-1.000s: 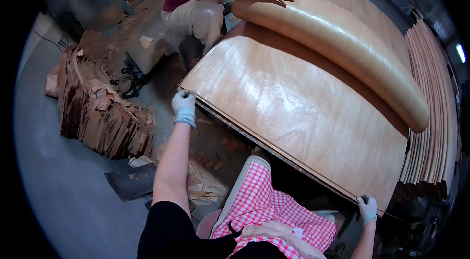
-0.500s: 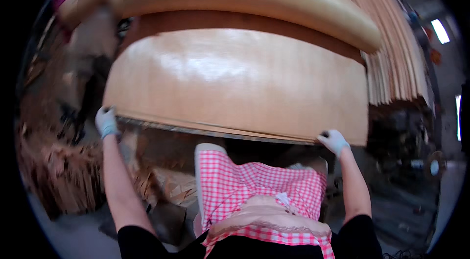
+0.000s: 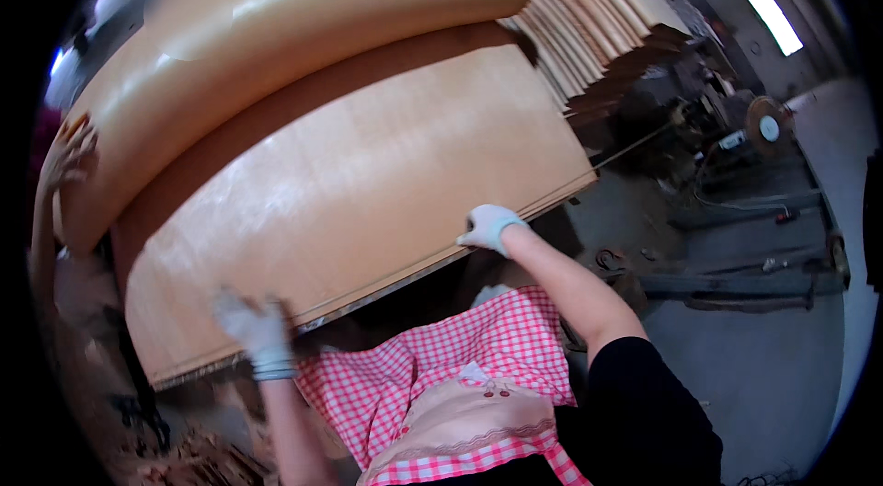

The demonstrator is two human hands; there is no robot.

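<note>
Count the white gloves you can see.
2: one on the left hand, blurred, by the near edge of the wood sheet; one on the right hand, at that edge farther right. The co-worker's visible hand wears none; their hidden one might.

Left hand [image 3: 256, 330] had quit the wood sheet's [image 3: 368, 182] left corner, I saw, and come inward along its near edge, blurred, fingers spread. Right hand [image 3: 492, 228] had shifted in too, farther from the sheet's right corner; gap between hands narrowed. View had swung right: round wheel [image 3: 765, 127] beyond the sheet's right end had come into sight, co-worker [image 3: 70, 155] past its left end mostly cut off.
</note>
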